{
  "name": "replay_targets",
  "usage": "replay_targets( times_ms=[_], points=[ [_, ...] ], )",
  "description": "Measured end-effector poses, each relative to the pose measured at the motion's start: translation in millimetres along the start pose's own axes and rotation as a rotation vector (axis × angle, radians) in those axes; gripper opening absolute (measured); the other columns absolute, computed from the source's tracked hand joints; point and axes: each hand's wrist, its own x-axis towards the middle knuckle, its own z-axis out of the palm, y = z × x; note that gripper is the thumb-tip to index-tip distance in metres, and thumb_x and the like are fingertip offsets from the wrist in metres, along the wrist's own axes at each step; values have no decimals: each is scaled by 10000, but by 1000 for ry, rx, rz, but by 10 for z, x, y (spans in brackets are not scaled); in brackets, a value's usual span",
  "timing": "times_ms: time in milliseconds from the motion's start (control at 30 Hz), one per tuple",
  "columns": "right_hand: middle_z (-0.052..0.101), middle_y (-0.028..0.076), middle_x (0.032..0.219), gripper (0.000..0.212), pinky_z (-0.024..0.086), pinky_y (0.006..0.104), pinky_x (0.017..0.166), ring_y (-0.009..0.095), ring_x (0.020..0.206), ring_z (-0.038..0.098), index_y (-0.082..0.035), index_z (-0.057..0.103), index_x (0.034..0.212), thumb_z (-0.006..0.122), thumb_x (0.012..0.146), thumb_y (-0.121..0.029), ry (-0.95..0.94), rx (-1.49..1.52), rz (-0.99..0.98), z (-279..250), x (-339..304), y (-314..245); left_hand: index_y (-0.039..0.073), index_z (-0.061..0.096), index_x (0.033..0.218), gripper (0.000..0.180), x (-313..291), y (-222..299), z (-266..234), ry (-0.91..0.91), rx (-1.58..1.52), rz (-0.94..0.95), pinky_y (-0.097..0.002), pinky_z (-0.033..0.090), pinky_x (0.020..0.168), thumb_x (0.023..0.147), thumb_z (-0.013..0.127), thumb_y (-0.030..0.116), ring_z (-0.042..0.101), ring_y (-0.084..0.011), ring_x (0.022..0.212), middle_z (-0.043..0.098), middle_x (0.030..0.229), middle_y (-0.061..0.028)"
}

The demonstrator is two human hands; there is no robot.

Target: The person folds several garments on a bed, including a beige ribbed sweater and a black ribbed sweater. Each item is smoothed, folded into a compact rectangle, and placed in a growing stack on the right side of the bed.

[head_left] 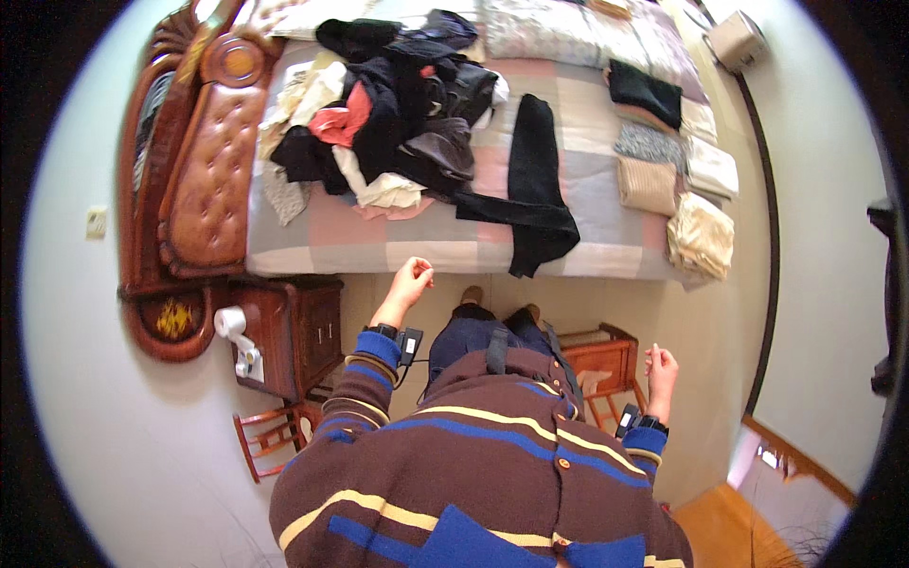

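My left hand [414, 281] hovers just off the near edge of the bed, its fingers curled in, with nothing seen in them. My right hand [660, 367] is held out at my right side, lower and farther from the bed; its fingers are also curled and hold nothing visible. On the bed, between and beyond my hands, lies a long black knit garment [533, 166]. One part of it bends off to the left, and its lower end reaches the mattress edge. Left of it rises a jumbled heap of clothes [379, 114], mostly black, with coral and cream pieces.
Folded clothes [648, 183] sit in stacks at the bed's right side, cream ones [701, 234] nearest. A tufted brown headboard [213, 180] borders the left. Below it stands a wooden nightstand [312, 327] with a paper roll [229, 322]. A wooden chair [601, 364] is behind my legs.
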Motion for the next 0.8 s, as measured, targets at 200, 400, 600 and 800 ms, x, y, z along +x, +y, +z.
replay_targets(
  times_ms=[200,400,600,800],
  points=[
    [585,-5,678,278,397,203,457,41,511,469,-20,659,829,611,963,-259,95,-89,-26,216,-374,-369,28,557,1003,107,427,-93,-404,-43,160,-35,-288,504,647,919,592,84,619,-135,680,624,761,-50],
    [625,2,716,269,414,204,482,46,562,507,-15,663,836,614,959,-250,169,-105,34,247,-614,-504,32,551,1014,117,773,-78,-453,-123,95,-46,-281,517,660,926,598,93,616,-133,694,620,795,-51],
    [653,6,776,200,447,211,527,67,606,547,-39,670,935,659,925,-239,260,-56,154,-89,-953,179,65,558,1041,123,1072,-238,-334,-255,-5,-66,-251,498,624,930,607,84,588,-123,697,604,806,-27],
    [670,48,862,149,568,273,695,144,747,666,-39,653,1005,680,895,-135,521,-23,599,-391,-1820,1228,82,523,1044,133,1244,-409,-120,-406,51,-129,-265,502,583,941,606,74,590,-127,615,609,749,-46]
  ],
)
